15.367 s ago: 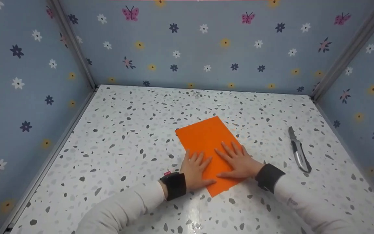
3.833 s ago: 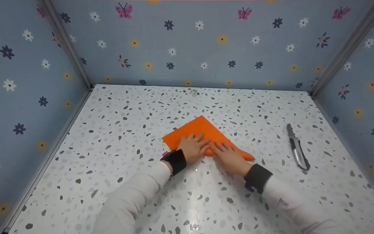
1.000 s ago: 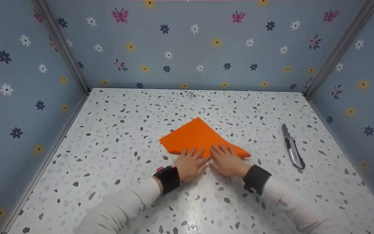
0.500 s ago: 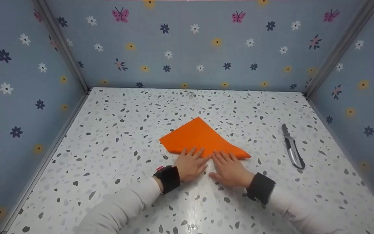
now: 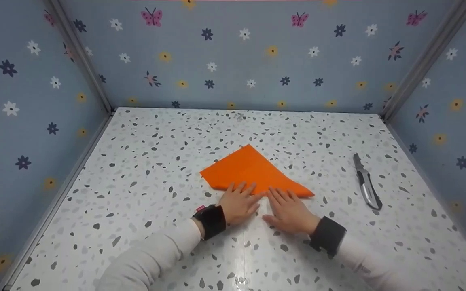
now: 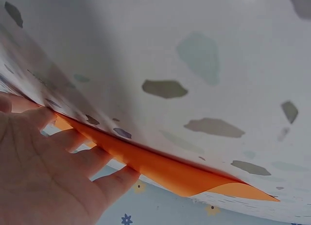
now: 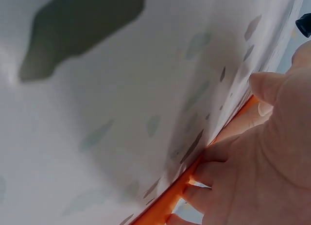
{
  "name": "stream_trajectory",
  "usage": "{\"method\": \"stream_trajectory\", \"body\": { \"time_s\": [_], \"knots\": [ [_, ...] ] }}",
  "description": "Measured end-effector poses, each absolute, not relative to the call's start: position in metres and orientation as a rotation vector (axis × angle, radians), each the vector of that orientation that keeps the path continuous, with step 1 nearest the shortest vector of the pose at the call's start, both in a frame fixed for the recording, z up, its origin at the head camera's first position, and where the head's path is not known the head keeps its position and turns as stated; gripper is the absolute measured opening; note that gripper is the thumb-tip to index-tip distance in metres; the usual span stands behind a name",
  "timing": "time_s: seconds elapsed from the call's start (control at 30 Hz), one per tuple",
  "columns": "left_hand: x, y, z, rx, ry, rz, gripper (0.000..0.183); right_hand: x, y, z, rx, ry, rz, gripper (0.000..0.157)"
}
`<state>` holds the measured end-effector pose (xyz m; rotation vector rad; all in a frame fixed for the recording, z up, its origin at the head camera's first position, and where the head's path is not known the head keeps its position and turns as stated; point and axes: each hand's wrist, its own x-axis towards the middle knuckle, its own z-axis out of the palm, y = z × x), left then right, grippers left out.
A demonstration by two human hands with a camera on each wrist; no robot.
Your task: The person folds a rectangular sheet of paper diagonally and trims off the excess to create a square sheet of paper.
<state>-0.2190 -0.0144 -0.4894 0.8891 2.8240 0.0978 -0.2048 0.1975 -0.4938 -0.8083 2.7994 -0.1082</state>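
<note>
Left hand (image 5: 239, 207): at the left part of the orange sheet's near edge, fingers extended and a little spread, fingertips resting on the sheet, gripping nothing; black wristband (image 5: 214, 221) nearer and left of the sheet, its small red tag (image 5: 200, 208) too small to read.
Orange sheet (image 5: 249, 169): on the speckled surface (image 5: 156, 133), under both hands' fingertips and reaching out beyond them; near edge rounded over in a fold, right corner curled.
Right hand (image 5: 291, 215): along the right part of the sheet's near edge, fingers straight and touching it, thumb held apart, nothing grasped.
Right sleeve (image 5: 368, 262): pale, nearer and right of the sheet; printed mark too blurred to read.
Knife (image 5: 366, 182): silver and black, right of the sheet, well apart.
</note>
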Motion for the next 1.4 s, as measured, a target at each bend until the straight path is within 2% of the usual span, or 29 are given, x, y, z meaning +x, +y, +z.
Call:
{"method": "stream_trajectory", "body": {
  "time_s": [0.5, 1.4],
  "knots": [
    [-0.225, -0.015, -0.499, 0.883, 2.814, 0.100, 0.053, -0.196, 0.223, -0.491, -0.659, 2.844, -0.168, 0.078],
    [-0.221, -0.014, -0.490, 0.881, 2.792, 0.125, 0.053, -0.176, 0.271, -0.486, -0.529, 2.887, -0.199, 0.073]
  ]
}}
